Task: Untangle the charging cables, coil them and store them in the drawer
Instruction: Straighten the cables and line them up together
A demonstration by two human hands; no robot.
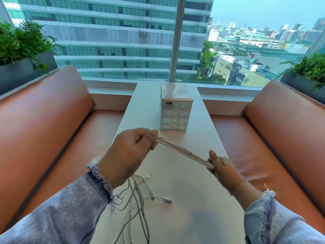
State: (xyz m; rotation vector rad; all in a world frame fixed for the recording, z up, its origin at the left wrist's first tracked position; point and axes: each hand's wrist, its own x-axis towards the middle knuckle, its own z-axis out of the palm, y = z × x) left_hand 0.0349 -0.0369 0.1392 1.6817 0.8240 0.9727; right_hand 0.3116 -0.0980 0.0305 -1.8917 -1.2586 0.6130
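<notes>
A bundle of white charging cables (pixel 182 150) is stretched taut in the air between my two hands, above the white table (pixel 202 199). My left hand (pixel 130 152) pinches one end of the stretched strands, raised higher. My right hand (pixel 223 170) grips the other end, lower and to the right. From under my left hand, loose cable strands (pixel 140 205) hang down and lie tangled on the table, with plug ends showing near the middle. A small white drawer unit (pixel 174 117) with several drawers, all closed, stands further back on the table.
Orange upholstered benches (pixel 52 124) (pixel 274 127) flank the narrow table on both sides. A large window (pixel 123 41) lies behind the drawer unit. Planters with green plants (pixel 19 43) (pixel 309 69) sit at the far left and right.
</notes>
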